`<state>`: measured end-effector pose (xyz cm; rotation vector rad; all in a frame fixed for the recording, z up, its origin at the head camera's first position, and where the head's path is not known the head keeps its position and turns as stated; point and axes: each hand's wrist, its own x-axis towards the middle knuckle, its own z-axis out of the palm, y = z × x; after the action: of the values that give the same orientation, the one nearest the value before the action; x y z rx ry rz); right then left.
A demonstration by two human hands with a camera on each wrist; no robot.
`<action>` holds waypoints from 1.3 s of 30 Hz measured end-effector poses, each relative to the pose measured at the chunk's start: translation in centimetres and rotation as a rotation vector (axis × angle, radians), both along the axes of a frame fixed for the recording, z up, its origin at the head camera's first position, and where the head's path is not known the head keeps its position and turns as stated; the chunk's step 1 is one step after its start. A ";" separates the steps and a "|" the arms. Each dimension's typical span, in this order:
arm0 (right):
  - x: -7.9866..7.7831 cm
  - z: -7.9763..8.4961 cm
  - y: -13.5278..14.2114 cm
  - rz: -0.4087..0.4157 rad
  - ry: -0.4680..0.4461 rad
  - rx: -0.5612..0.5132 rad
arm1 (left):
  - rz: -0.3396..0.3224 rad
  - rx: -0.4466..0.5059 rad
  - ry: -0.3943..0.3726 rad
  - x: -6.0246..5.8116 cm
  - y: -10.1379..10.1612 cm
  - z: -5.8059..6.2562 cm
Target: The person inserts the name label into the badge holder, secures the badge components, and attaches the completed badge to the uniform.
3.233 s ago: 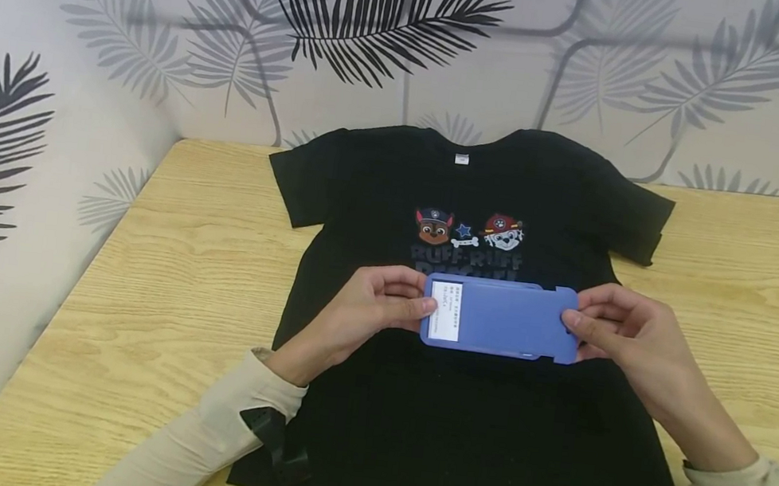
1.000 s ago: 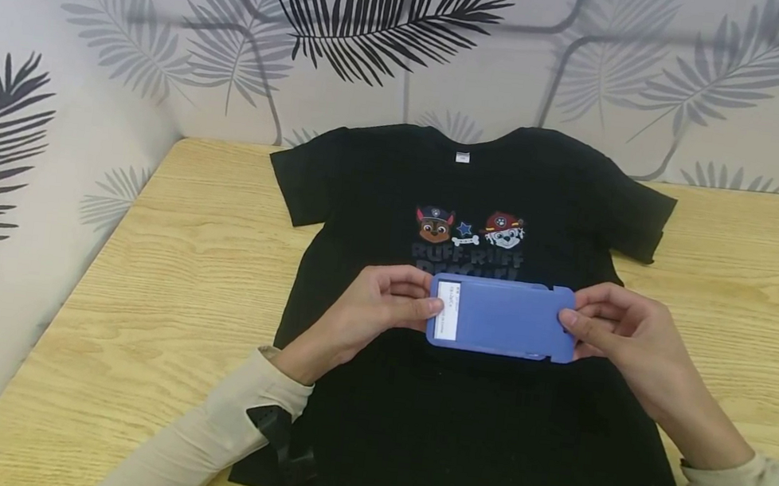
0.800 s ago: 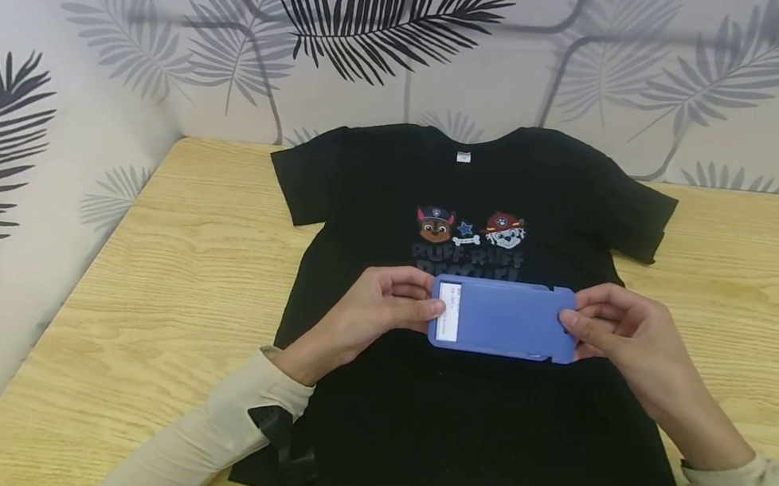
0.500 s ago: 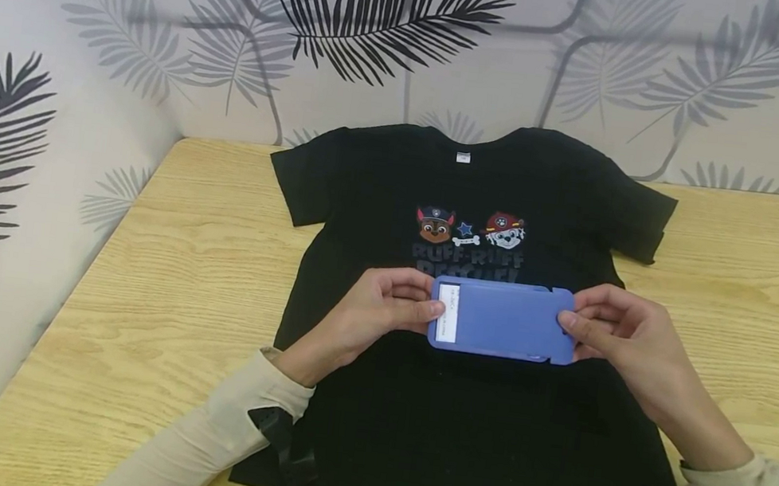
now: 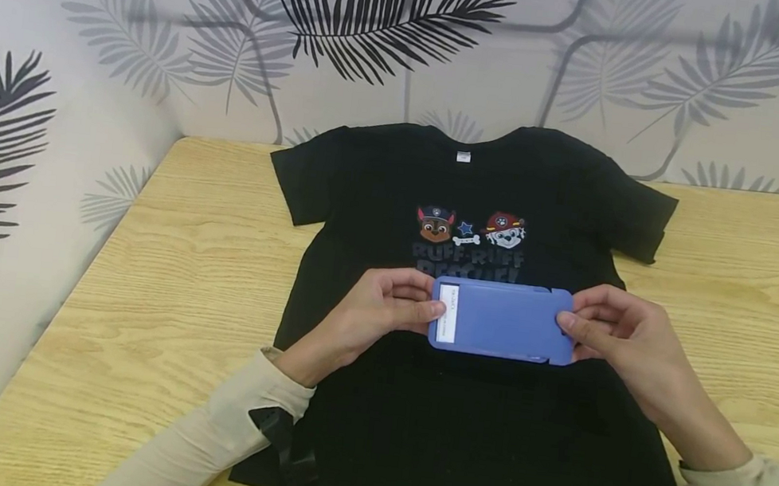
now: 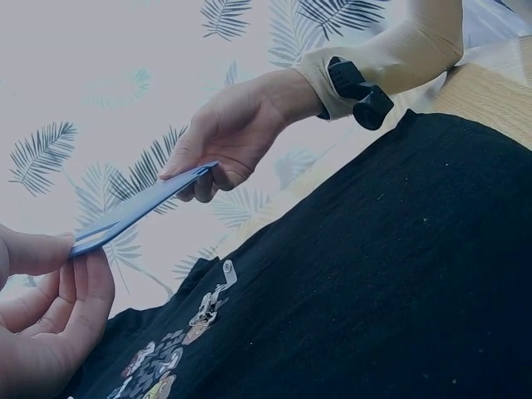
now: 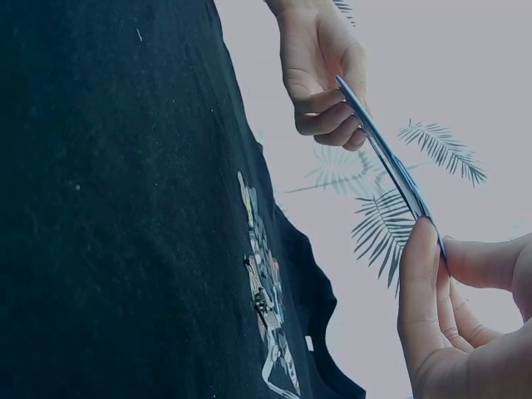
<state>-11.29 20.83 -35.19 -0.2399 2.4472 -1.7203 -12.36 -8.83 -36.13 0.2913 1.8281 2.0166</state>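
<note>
Held level above a black T-shirt [image 5: 447, 434] is a flat blue card holder [image 5: 506, 320], with a white paper label [image 5: 447, 326] showing at its left end. My left hand [image 5: 382, 306] pinches that end, thumb on top over part of the label. At the opposite end, my right hand [image 5: 627, 334] pinches the notched edge between thumb and fingers. Seen edge-on in the left wrist view, the holder [image 6: 145, 204] is thin and slanted, apart from the shirt. Its underside is mostly hidden in the head view.
The shirt lies spread on a wooden table [image 5: 160, 289], printed with two cartoon dog heads [image 5: 504, 232] and lettering. Behind the table stands a wall [image 5: 348, 102] with a leaf pattern. A black strapped device [image 5: 283, 447] sits on each beige sleeve.
Compared with 3.2 seconds ago, the holder's two ends are slightly closer together, and less of the white label shows. My left hand has shifted a little to the right; both grips stay the same.
</note>
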 end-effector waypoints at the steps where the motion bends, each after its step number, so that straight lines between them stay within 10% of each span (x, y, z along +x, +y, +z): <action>1: 0.0 0.0 0.0 0.000 0.000 0.001 | 0.001 0.001 -0.001 0.0 0.0 0.0; 39: 0.1 0.2 -0.1 0.006 -0.007 -0.001 | 0.004 -0.020 0.007 -0.1 0.1 -0.2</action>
<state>-11.16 20.77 -34.95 -0.2400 2.4383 -1.7172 -12.45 -8.74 -36.30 0.2896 1.8539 2.0014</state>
